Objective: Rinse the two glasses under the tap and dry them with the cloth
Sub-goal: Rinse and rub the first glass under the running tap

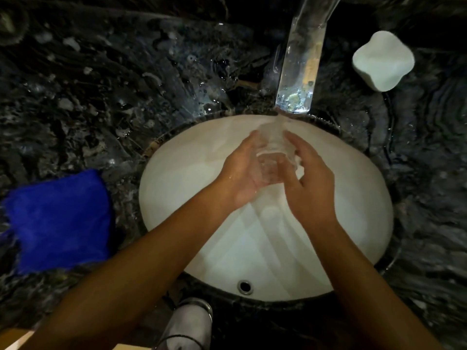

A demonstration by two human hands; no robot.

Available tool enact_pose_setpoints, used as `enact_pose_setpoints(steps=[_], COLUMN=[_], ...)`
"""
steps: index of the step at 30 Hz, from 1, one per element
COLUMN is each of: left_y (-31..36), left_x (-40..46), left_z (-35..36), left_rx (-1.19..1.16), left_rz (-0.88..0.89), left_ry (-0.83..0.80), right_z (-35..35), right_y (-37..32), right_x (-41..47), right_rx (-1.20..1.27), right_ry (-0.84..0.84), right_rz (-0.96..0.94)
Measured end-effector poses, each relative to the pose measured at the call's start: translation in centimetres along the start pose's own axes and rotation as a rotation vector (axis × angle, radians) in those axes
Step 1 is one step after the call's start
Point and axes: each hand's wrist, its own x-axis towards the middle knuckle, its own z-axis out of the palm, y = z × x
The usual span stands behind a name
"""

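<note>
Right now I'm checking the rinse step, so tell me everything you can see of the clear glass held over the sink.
The clear drinking glass looks transparent and smooth, blurred by water. It lies tilted, mouth toward the chrome tap, whose stream runs into it. It hangs above the white oval sink basin, touching neither. The left hand cradles it from below; the right hand wraps its other side.

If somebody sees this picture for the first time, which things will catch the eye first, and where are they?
First the two hands, left hand and right hand, holding a clear glass between them under the running tap, over the white sink. Next the bright blue cloth lying on the dark wet counter to the left of the sink.
</note>
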Motion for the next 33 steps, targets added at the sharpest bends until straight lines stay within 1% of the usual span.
enact_pose_setpoints(steps=[1,3,5,7,9,10,11,13,15,16,18,19,21,23,25,27,28,30,31,32,33], left_y=[0.0,0.0,0.3,1.3,2.5,2.9,3.2,3.4,3.3,3.2,3.1,2.9,2.6,3.1,4.5,5.9,6.3,6.4,6.0,5.9,5.7], left_x=[0.1,0.1,0.2,0.1,0.2,0.2,0.2,0.3,0.3,0.2,-0.1,-0.3,-0.6,-1.2,-1.5,-1.8,-1.8,-2.0,-1.9,-2.2,-2.4], left_z=[0.1,0.6,0.2,-0.6,-0.5,-0.4,-0.1,0.0,-0.2,-0.5,-0.7,-1.0,-1.9,-2.9,-3.5,-3.4,-3.0,-2.2,-1.9,-1.5,-1.1], left_rx=[0.031,0.223,0.393,0.439,0.462,0.474,0.493,0.521,0.57,0.59,0.62,0.647,0.737,0.834,1.01,1.244,1.348,1.464,1.435,1.324,1.133], left_rz=[0.013,0.072,0.105,0.122,0.163,0.183,0.209,0.283,0.436,0.516,0.659,0.716,0.793,0.77,0.708,0.609,0.558,0.506,0.494,0.477,0.429], left_ry=[-0.007,0.017,0.031,-0.024,-0.104,-0.114,-0.1,-0.002,0.091,0.127,0.164,0.178,0.212,0.201,0.141,0.045,-0.008,-0.047,-0.016,0.033,0.063], right_z=[0.1,-0.6,-1.3,-1.1,-0.5,0.1,0.3,0.6,0.5,0.8,1.1,1.4,1.7,1.7,1.3,0.9,0.7,0.1,-0.3,-1.1,-2.0], right_y=[-0.1,-0.4,-0.3,-0.5,-0.3,-0.3,-0.4,-0.9,-1.6,-1.6,-1.6,-1.4,-1.3,-1.1,-0.9,-1.0,-1.1,-2.1,-2.3,-2.9,-3.4], right_x=[1.0,3.1,4.8,5.6,6.2,6.5,6.8,7.5,8.0,8.1,8.1,8.2,8.7,8.7,8.6,8.0,7.7,6.8,6.3,5.9,5.7], right_rx=[0.014,0.033,0.131,0.202,0.164,0.123,0.077,0.048,0.175,0.252,0.435,0.532,0.69,0.77,0.779,0.708,0.662,0.574,0.567,0.573,0.567], right_ry=[0.029,0.046,-0.032,-0.136,-0.19,-0.224,-0.253,-0.317,-0.447,-0.548,-0.739,-0.778,-0.772,-0.771,-0.803,-0.829,-0.816,-0.733,-0.679,-0.613,-0.532], right_rz=[0.056,0.104,0.118,0.146,0.227,0.271,0.289,0.33,0.461,0.545,0.647,0.7,0.792,0.814,0.793,0.764,0.756,0.706,0.668,0.612,0.552])
